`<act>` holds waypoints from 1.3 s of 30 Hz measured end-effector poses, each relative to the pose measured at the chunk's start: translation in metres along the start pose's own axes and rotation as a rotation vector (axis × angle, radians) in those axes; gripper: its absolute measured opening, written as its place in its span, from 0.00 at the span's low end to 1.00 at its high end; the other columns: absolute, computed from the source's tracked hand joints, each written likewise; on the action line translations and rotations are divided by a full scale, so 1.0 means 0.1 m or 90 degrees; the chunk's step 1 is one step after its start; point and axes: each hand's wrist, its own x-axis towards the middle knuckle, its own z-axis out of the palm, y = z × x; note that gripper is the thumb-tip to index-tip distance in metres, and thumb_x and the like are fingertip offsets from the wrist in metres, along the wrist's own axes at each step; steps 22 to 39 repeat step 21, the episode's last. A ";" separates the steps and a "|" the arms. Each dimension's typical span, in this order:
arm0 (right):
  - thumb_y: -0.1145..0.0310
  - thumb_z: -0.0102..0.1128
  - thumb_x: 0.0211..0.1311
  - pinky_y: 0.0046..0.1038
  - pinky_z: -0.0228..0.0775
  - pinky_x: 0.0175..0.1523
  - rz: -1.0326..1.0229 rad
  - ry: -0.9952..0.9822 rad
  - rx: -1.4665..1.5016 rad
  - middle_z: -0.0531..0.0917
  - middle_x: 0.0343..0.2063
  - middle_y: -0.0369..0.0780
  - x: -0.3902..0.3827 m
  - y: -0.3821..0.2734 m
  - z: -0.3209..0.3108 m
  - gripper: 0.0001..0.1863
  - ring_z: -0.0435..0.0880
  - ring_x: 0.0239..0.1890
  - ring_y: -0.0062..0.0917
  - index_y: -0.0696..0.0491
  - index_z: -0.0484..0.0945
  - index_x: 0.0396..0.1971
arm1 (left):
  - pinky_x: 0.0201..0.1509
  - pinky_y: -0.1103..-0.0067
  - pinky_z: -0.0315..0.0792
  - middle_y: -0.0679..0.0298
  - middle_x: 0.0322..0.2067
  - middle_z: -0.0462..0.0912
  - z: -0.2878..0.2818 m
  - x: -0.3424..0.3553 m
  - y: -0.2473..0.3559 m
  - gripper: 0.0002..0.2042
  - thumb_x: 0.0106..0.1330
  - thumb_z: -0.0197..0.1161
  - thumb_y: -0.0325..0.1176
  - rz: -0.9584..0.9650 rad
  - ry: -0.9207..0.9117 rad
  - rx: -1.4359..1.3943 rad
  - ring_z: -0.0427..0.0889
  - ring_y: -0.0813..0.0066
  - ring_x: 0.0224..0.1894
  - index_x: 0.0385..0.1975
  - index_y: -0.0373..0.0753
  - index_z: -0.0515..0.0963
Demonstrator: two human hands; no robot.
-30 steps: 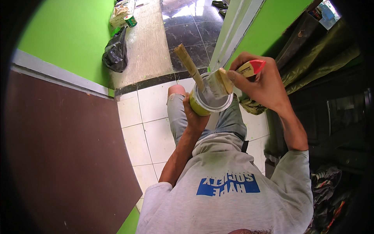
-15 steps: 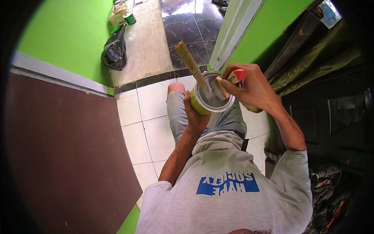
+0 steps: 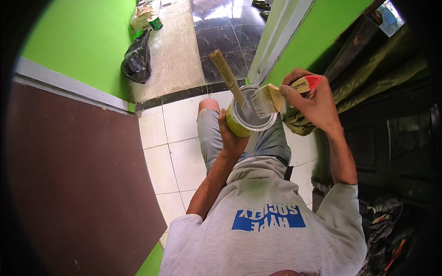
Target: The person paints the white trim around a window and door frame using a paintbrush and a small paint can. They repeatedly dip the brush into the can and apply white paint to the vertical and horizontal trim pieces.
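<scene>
My left hand [image 3: 232, 135] is closed round the side of a yellow-green paint can [image 3: 237, 125], which is tilted so that its mouth shows. Grey paint lies inside, and a flat wooden stick [image 3: 225, 71] leans out over the far left rim. My right hand [image 3: 313, 99] grips a paintbrush [image 3: 276, 97] by its handle, which has a red end. The brush's bristles, coated with greyish paint, are over the can's mouth at its right side; whether they touch the rim I cannot tell.
A brown door panel [image 3: 83, 175] stands at the left beside a green wall [image 3: 78, 41]. A black plastic bag [image 3: 137, 60] and a small green can [image 3: 155, 22] sit on the floor beyond. Olive cloth [image 3: 359, 83] hangs at the right, near a white door frame [image 3: 278, 39].
My right hand has drawn the paintbrush up and to the right, out of the can's inside. The left hand and the can have stayed nearly still.
</scene>
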 end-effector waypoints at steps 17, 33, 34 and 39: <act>0.64 0.58 0.74 0.34 0.83 0.37 0.131 0.261 0.757 0.84 0.30 0.45 -0.51 1.14 0.22 0.15 0.86 0.29 0.28 0.58 0.71 0.52 | 0.67 0.47 0.66 0.62 0.69 0.68 0.66 0.15 -0.12 0.36 0.70 0.46 0.66 0.005 0.037 0.160 0.69 0.57 0.70 0.72 0.52 0.63; 0.61 0.61 0.73 0.37 0.87 0.44 -0.019 0.311 0.655 0.85 0.37 0.50 -0.41 0.81 0.19 0.23 0.90 0.36 0.35 0.60 0.72 0.59 | 0.66 0.46 0.66 0.61 0.66 0.73 0.81 0.32 -0.10 0.35 0.67 0.53 0.64 -0.026 -0.024 0.087 0.72 0.57 0.67 0.69 0.50 0.67; 0.61 0.61 0.73 0.37 0.87 0.44 -0.019 0.311 0.655 0.85 0.37 0.50 -0.41 0.81 0.19 0.23 0.90 0.36 0.35 0.60 0.72 0.59 | 0.66 0.46 0.66 0.61 0.66 0.73 0.81 0.32 -0.10 0.35 0.67 0.53 0.64 -0.026 -0.024 0.087 0.72 0.57 0.67 0.69 0.50 0.67; 0.61 0.61 0.73 0.37 0.87 0.44 -0.019 0.311 0.655 0.85 0.37 0.50 -0.41 0.81 0.19 0.23 0.90 0.36 0.35 0.60 0.72 0.59 | 0.66 0.46 0.66 0.61 0.66 0.73 0.81 0.32 -0.10 0.35 0.67 0.53 0.64 -0.026 -0.024 0.087 0.72 0.57 0.67 0.69 0.50 0.67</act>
